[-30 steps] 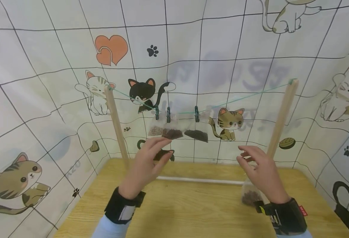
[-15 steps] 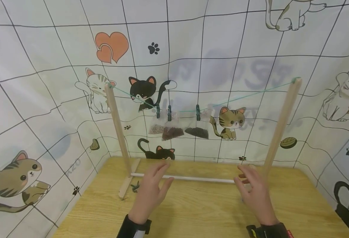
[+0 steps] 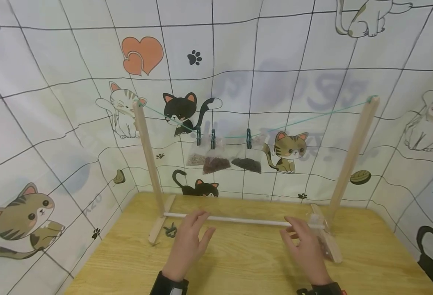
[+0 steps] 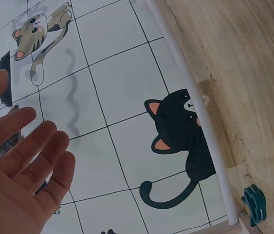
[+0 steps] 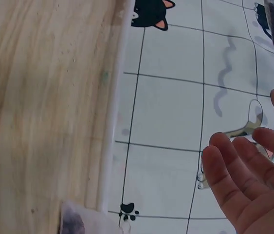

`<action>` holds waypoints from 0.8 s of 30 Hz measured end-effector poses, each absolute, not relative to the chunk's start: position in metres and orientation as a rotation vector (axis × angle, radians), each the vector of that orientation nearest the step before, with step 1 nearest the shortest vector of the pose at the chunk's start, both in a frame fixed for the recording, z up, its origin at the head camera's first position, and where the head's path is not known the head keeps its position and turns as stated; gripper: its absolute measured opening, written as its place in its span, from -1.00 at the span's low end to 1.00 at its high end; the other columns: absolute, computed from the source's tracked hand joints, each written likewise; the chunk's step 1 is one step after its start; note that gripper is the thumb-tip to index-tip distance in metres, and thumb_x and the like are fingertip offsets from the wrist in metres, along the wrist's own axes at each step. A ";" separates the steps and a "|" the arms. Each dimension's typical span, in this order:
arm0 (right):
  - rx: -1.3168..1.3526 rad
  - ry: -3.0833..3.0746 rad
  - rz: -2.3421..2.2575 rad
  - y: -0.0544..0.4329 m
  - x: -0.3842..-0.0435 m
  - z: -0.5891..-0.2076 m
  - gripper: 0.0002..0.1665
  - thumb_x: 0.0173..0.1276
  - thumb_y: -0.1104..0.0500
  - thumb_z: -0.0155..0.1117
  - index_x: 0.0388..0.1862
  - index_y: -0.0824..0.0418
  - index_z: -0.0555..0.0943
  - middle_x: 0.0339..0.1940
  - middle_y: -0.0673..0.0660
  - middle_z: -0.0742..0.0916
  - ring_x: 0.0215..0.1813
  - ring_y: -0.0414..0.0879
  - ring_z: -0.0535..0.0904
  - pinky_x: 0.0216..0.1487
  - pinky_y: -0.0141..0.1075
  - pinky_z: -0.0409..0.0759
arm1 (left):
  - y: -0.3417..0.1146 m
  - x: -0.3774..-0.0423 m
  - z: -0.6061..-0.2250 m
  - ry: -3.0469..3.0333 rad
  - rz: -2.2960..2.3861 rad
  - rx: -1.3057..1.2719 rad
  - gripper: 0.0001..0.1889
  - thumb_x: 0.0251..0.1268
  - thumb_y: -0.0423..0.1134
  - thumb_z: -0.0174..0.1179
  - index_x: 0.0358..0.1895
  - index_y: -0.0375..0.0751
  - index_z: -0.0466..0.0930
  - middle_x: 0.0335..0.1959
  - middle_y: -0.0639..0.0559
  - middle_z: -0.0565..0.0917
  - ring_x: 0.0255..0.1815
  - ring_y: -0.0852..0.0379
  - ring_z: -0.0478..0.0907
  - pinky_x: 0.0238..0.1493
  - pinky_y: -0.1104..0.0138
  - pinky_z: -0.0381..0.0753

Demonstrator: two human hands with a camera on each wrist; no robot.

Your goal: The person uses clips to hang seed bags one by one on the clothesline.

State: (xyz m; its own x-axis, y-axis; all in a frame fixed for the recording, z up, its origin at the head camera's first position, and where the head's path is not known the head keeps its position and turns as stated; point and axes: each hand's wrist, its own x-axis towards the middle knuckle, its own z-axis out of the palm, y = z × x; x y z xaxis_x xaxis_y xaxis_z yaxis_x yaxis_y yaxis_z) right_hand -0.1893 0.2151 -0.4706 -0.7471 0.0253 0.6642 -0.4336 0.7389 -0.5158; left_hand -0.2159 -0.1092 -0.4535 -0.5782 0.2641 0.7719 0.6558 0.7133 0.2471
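My left hand is held over the table, fingers loosely extended and holding nothing. My right hand hovers likewise on the other side, also holding nothing. Beyond them a green string carries three clear plastic bags, each under a dark green clothespin: one with pale contents, one reddish-brown, one nearly black. Nearest my left hand lie green clothespins; the left wrist view shows them beside the white rod. Partly hidden behind my right hand is another bag with dark contents.
Two wooden posts hold the string's ends. Wooden feet and the white rod form the stand's base on the wood-grain table. A cat-print cloth surrounds the table at the back and sides.
Both hands have come down and back from in front of the hanging bags, uncovering the rod, the stand's feet and the loose clothespins. The hanging bags stay on the string; the camera view shifted slightly.
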 end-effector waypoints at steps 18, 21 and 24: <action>0.309 -2.538 1.335 0.136 -0.212 -0.487 -0.54 0.44 0.25 0.37 0.28 0.32 0.61 0.10 0.24 0.70 -0.20 -0.10 0.65 -0.22 -0.35 0.65 | -0.162 -0.232 -0.475 -2.492 -0.724 -0.223 -0.60 0.25 -0.41 0.41 0.13 -0.49 0.64 -0.02 -0.34 0.65 -0.09 -0.25 0.61 -0.16 -0.03 0.68; 0.343 -2.537 1.352 0.125 -0.214 -0.493 -0.56 0.43 0.25 0.37 0.25 0.31 0.62 0.08 0.25 0.70 -0.21 -0.11 0.65 -0.21 -0.36 0.65 | -0.170 -0.235 -0.481 -2.516 -0.698 -0.200 -0.64 0.23 -0.41 0.41 0.09 -0.45 0.67 -0.05 -0.33 0.65 -0.18 -0.21 0.60 -0.27 0.01 0.64; 0.379 -2.522 1.364 0.116 -0.214 -0.497 -0.58 0.42 0.25 0.38 0.23 0.31 0.63 0.08 0.26 0.70 -0.23 -0.13 0.65 -0.21 -0.37 0.65 | -0.176 -0.237 -0.488 -2.553 -0.673 -0.184 -0.67 0.24 -0.39 0.41 0.05 -0.44 0.68 -0.03 -0.37 0.65 -0.16 -0.27 0.61 -0.22 -0.04 0.64</action>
State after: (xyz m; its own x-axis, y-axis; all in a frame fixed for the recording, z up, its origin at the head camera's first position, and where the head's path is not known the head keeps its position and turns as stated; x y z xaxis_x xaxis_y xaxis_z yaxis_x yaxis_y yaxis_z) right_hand -0.2137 0.1162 -0.4973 -0.9351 -0.1082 0.3374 -0.3416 0.5284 -0.7773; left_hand -0.2373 -0.1756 -0.4882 -0.8711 0.0056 0.4911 0.2471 0.8692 0.4284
